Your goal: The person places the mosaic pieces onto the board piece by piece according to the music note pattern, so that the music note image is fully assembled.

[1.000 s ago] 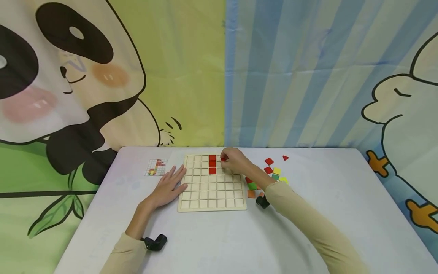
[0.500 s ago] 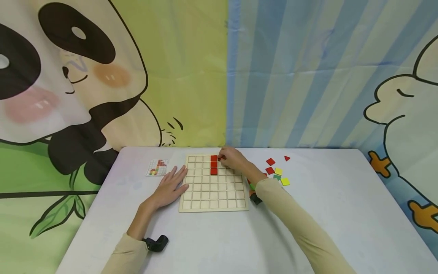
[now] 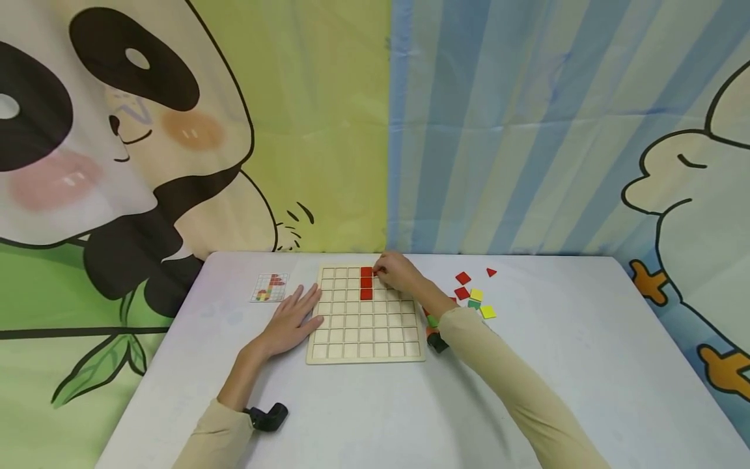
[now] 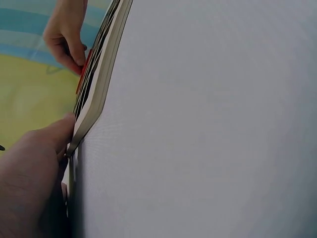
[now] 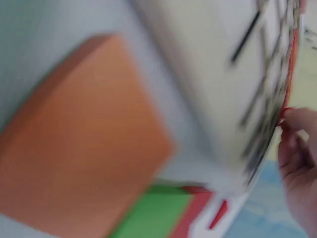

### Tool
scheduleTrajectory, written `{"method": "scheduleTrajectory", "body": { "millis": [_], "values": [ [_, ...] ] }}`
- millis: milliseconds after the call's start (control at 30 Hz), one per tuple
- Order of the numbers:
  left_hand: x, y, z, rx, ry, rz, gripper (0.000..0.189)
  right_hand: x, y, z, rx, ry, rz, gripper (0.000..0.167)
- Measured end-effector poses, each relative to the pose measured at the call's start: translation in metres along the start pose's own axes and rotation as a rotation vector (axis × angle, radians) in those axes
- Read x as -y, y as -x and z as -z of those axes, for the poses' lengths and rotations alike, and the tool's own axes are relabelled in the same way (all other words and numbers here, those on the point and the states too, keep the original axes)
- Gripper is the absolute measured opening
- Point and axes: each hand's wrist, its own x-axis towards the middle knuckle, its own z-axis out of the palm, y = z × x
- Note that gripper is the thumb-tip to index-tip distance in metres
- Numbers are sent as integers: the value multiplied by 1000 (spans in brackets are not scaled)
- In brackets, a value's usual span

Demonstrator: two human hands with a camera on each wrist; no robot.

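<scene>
A pale wooden grid board lies on the white table, with red square tiles stacked in one column from its top row. My right hand is over the board's upper part, just right of that column. Its thumb and fingers pinch a small red piece, mostly covered, so its shape is unclear. My left hand rests with spread, straight fingers against the board's left edge. In the left wrist view, the left thumb touches the board's rim.
Loose pieces lie right of the board: red squares, a red triangle, yellow squares, a green piece and an orange one. A printed pattern card lies to the left. A patterned curtain hangs behind the table.
My right hand has shifted slightly left, bringing the red piece up beside the red column, and then stays there. The left hand keeps its place on the board's edge.
</scene>
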Motion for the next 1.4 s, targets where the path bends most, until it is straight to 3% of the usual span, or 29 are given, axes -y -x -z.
{"method": "scheduleTrajectory", "body": {
  "millis": [133, 233, 400, 533, 667, 900, 1233, 1400],
  "values": [
    [-1, 1, 0, -3, -1, -1, 71, 16, 18, 11, -18, 32, 10, 25],
    [-1, 2, 0, -1, -7, 5, 71, 33, 46, 21, -26, 0, 85, 31],
    [1, 0, 0, 10, -7, 18, 71, 59, 122, 23, 23, -58, 216, 31],
    [0, -2, 1, 9, -6, 15, 71, 68, 182, 18, 64, -61, 266, 29],
    [1, -2, 1, 9, -13, 16, 71, 65, 220, 17, 37, -51, 269, 30],
    [0, -1, 1, 10, -9, 16, 71, 50, 239, 28, -87, -80, 215, 32],
    [-1, 0, 1, -15, 23, -11, 70, 44, 243, 31, -88, -98, 194, 26],
    [2, 1, -2, -22, 17, -31, 71, 37, 234, 37, -59, -109, 92, 26]
  ]
}}
